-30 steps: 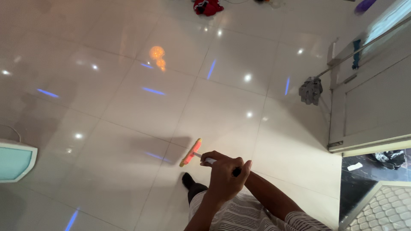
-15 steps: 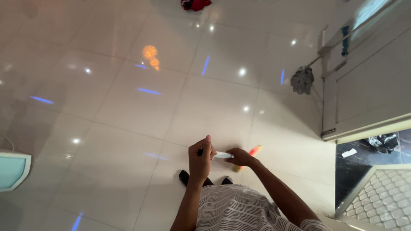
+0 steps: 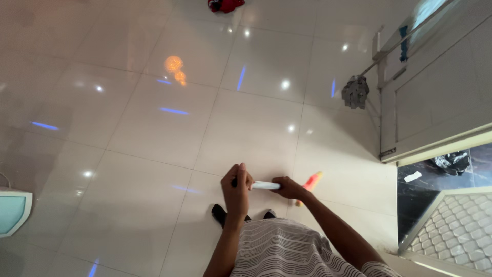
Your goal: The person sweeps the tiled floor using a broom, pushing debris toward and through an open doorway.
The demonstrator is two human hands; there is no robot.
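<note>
Down near the bottom centre, both hands are wrapped around the pale handle [image 3: 265, 185] of a floor wiper. The left hand [image 3: 236, 187] has its fingers curled tight around the dark upper end of the handle, thumb on top, while the right hand [image 3: 288, 188], at 3 o'clock from it, closes its fingers round the handle lower down. The wiper's orange-and-yellow head [image 3: 310, 183] sits on the glossy tiled floor [image 3: 154, 118], just beyond the right hand at 3 o'clock. Dark-shod feet [image 3: 220, 214] show at 6 o'clock below the hands, above a striped garment [image 3: 287, 254]. Well apart at 1 o'clock, a grey mop [image 3: 355, 92] leans by a white door [image 3: 435, 97]. A red cloth [image 3: 224, 5] lies at 12 o'clock at the far edge.
</note>
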